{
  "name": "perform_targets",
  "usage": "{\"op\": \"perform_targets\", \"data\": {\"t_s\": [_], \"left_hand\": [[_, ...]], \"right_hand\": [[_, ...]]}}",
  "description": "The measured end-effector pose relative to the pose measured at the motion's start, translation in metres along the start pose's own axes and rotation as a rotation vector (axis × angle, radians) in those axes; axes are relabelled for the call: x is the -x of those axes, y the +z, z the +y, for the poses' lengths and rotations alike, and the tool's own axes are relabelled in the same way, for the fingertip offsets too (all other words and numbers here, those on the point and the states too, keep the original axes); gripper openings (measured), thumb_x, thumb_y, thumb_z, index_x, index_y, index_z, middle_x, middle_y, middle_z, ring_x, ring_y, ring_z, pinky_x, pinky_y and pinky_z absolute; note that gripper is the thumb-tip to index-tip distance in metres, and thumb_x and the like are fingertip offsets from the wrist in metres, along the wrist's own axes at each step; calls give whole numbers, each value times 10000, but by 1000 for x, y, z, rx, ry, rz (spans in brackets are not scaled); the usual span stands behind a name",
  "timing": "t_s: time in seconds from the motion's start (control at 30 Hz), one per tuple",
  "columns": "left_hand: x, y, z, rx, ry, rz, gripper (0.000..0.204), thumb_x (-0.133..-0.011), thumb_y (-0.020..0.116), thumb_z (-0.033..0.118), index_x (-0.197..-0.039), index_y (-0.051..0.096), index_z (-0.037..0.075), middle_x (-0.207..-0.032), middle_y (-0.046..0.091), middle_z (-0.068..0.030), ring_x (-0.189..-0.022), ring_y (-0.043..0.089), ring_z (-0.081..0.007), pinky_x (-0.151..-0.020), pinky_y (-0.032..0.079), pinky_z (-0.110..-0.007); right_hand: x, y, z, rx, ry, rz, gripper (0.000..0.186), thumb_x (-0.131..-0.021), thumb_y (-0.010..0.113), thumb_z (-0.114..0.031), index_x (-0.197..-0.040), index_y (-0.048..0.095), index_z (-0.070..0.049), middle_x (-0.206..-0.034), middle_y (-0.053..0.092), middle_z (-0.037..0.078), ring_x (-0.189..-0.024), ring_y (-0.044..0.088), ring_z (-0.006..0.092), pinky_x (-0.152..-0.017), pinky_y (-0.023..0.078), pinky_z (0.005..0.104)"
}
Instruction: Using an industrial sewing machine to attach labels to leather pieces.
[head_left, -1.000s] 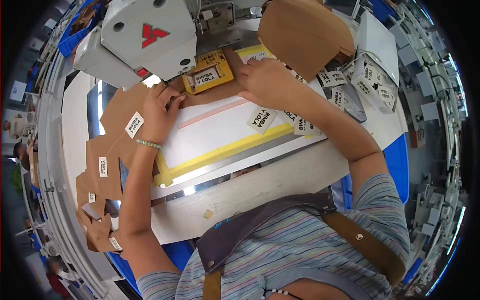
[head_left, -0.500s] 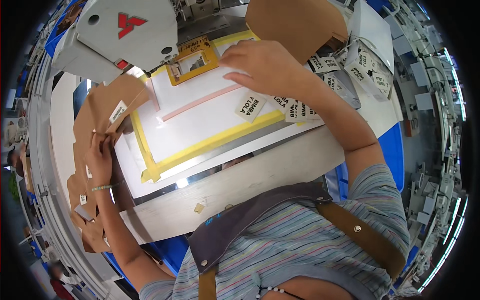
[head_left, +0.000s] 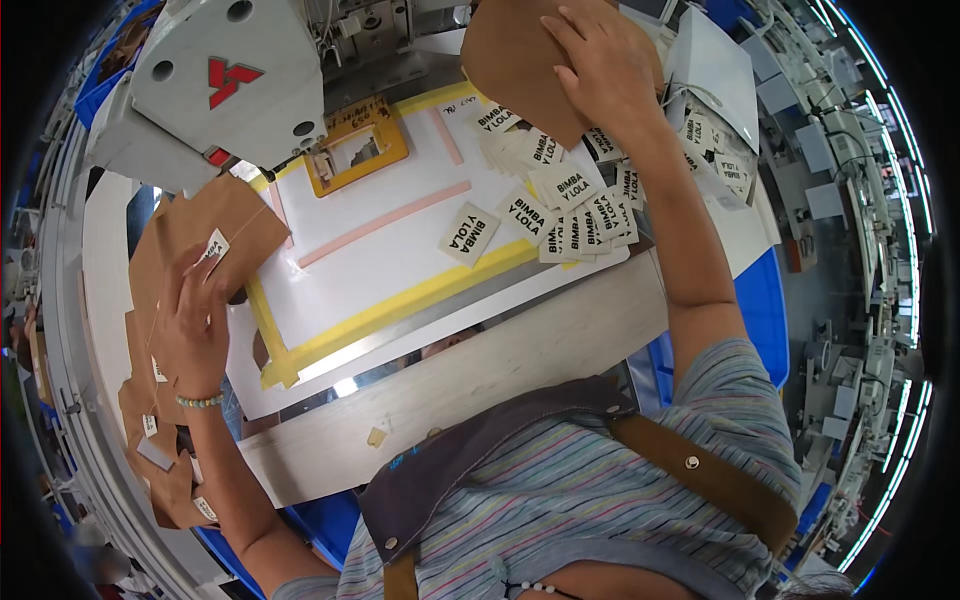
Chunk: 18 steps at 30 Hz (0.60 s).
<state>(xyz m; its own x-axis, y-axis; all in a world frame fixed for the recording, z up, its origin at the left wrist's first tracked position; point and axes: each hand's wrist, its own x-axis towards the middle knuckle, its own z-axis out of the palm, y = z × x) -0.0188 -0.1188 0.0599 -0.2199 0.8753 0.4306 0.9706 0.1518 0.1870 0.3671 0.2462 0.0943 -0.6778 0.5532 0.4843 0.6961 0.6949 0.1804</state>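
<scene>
My left hand [head_left: 195, 325] rests on a flat brown cut piece [head_left: 185, 215], its fingers stretched beside a small white printed label [head_left: 214, 244] fixed to that piece. Farther down on the left, more brown pieces [head_left: 140, 375] with labels overlap. At the far right, my right hand [head_left: 610, 80] lies spread on a stack of brown pieces [head_left: 505, 55], fingers flat on the top one. Loose white labels with black print [head_left: 470, 233] are scattered below that stack. Left of them, a yellow clamp frame [head_left: 360, 160] sits under the sewing machine head [head_left: 225, 85].
Yellow tape [head_left: 400, 310] and pink strips [head_left: 385, 222] mark the white work sheet [head_left: 350, 280]. An open white box [head_left: 715, 75] at the right holds more labels. Blue bins [head_left: 765, 310] stand below the table. A small beige scrap [head_left: 376, 437] lies on the front ledge [head_left: 480, 370].
My right hand has moved from beside the yellow frame to the brown stack, uncovering more labels. My left hand has moved up over the brown piece towards its label. The whole view has shifted slightly.
</scene>
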Motion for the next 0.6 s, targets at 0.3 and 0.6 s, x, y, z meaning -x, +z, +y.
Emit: {"op": "perform_targets", "data": {"t_s": [0.3, 0.6], "left_hand": [[-46, 48, 89, 372, 329, -62, 217, -880, 819, 27, -1077, 728, 10, -1301, 735, -103, -1068, 744, -316, -867, 611, -412], [-81, 67, 152, 632, 241, 117, 956, -842, 890, 78, -1660, 397, 108, -1682, 492, -148, -1498, 520, -340, -1212, 457, -448]], "right_hand": [[-39, -20, 32, -391, 156, 408, 176, -1016, 696, -145, -1135, 737, -23, -1029, 784, 145, -971, 750, 332, -871, 571, 418], [-34, -126, -18, -1282, 51, 212, 181, -1132, 643, -203, -1074, 705, -43, -844, 619, -65, -767, 534, -11, -662, 422, 176]]}}
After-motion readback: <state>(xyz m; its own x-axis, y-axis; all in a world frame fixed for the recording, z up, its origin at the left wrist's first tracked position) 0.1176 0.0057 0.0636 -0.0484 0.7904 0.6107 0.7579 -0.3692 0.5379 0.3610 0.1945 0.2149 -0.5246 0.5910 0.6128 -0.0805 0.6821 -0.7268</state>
